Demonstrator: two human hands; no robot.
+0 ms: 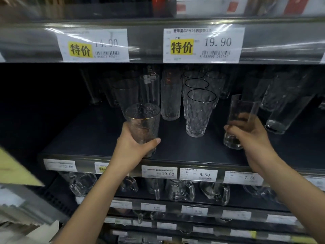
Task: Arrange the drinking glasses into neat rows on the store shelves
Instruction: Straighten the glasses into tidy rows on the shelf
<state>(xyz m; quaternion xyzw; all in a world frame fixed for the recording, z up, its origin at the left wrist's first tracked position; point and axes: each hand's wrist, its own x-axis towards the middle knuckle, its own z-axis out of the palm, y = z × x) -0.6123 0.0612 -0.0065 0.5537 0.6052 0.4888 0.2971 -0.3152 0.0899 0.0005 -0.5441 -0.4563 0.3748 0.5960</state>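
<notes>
My left hand [133, 147] grips a gold-rimmed textured glass [142, 120] at the front of the dark middle shelf [91, 134]. My right hand [251, 136] holds a tall plain glass [241, 110] with a thick base, tilted slightly, at the shelf's front right. Between them stands a row of diamond-patterned glasses [198, 113] running back into the shelf. A ribbed glass [170, 101] stands just left of that row. Plain tall glasses [126, 94] stand behind my left hand's glass.
More tall glasses [288, 101] lean at the right. The shelf's left part lies in shadow. Price labels [197, 174] line the front edge; larger yellow-marked tags [202, 44] hang above. Glass mugs [181, 190] fill the shelf below.
</notes>
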